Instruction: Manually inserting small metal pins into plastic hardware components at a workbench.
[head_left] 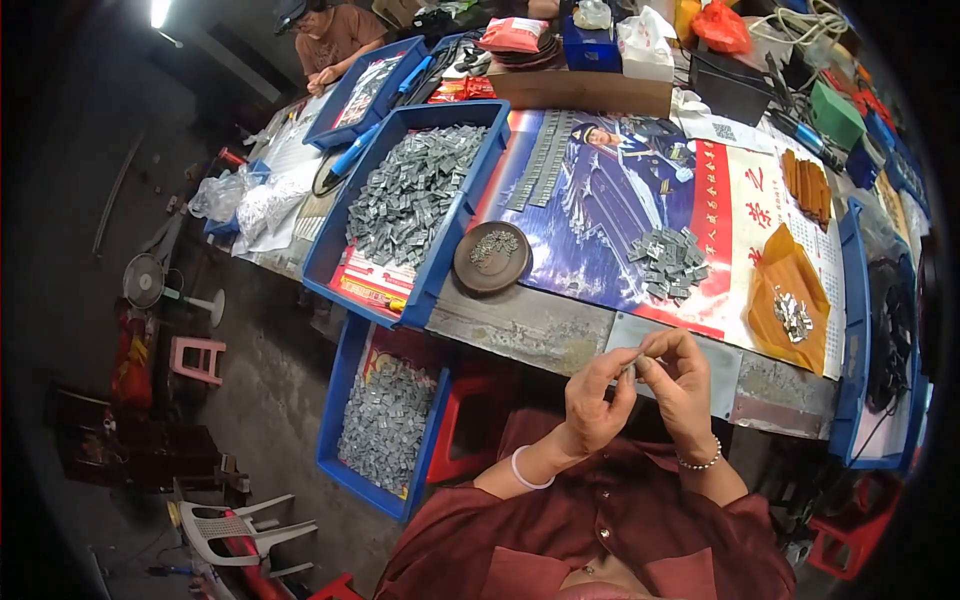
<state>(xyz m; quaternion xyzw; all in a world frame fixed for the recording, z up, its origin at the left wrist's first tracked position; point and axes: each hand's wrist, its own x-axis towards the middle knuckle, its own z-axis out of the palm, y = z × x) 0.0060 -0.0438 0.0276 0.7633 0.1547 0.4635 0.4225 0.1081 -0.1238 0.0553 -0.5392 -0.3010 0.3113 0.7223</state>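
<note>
My left hand point(594, 402) and my right hand point(681, 385) meet in front of my chest, just below the table's near edge. Together their fingertips pinch a small grey metal piece point(632, 368). On the poster-covered table point(540, 325) above my hands lies a loose pile of the same grey metal pieces point(668, 263). A round brown dish point(491, 258) with a few small parts stands to its left. An orange bag point(790, 295) with shiny small parts lies at the right.
A blue bin point(412, 200) heaped with grey metal pieces sits on the table's left; another blue bin point(383, 415) of them stands on the floor below. Another person point(330, 40) works at the far end. Boxes, bags and tools crowd the back. Plastic stools point(196, 358) stand left.
</note>
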